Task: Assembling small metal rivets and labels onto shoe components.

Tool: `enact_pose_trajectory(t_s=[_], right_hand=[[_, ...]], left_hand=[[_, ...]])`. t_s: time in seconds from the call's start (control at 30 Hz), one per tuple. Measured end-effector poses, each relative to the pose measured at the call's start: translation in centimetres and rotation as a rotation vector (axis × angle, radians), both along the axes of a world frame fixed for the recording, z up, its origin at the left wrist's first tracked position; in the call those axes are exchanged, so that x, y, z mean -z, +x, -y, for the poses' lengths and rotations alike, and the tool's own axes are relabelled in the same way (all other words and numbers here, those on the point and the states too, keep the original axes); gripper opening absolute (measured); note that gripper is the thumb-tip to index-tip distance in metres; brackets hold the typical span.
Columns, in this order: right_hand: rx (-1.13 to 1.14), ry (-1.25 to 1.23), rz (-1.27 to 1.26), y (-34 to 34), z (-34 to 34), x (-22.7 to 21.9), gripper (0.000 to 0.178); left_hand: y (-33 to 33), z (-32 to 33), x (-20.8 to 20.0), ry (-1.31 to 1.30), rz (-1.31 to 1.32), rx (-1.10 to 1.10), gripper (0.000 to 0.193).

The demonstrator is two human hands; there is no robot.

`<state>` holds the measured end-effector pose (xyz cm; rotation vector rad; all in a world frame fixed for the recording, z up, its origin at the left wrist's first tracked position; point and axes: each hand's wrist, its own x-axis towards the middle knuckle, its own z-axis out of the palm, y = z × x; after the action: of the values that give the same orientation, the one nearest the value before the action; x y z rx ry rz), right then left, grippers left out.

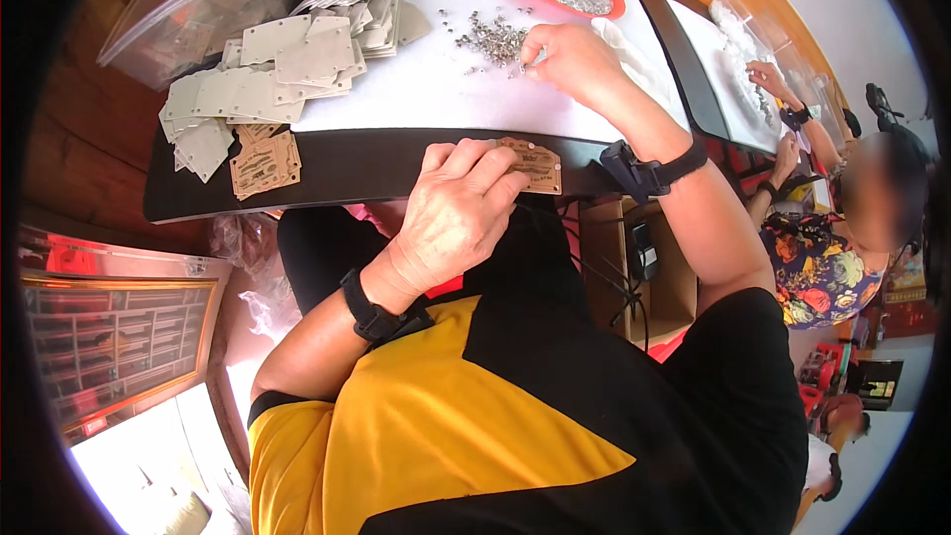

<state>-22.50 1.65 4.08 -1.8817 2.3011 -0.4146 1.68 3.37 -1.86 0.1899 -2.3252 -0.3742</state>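
The brown printed card (540,168), at frame center along the dark table edge (371,163), is gripped by the left hand (454,206), while the right hand (577,61), grip state indeterminable, is positioned at the small metal parts (490,38), upper center, with pale cards (309,54) stacked upper left.
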Motion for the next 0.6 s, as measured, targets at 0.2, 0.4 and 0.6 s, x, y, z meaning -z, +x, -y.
enact_pose_trajectory(t_s=[0.2, 0.4, 0.6], right_hand=[[-0.005, 0.018, 0.006, 0.3, -0.1, -0.6, 0.012], [-0.025, 0.049, 0.012, -0.3, 0.4, -0.4, 0.010], [-0.011, 0.054, -0.047, -0.1, 0.0, -0.5, 0.010]], left_hand=[[-0.1, 0.0, 0.2, 0.011, -0.022, 0.002, 0.033], [0.1, 0.1, 0.2, 0.020, -0.033, 0.028, 0.031], [0.5, -0.2, -0.9, -0.097, -0.066, -0.131, 0.030]])
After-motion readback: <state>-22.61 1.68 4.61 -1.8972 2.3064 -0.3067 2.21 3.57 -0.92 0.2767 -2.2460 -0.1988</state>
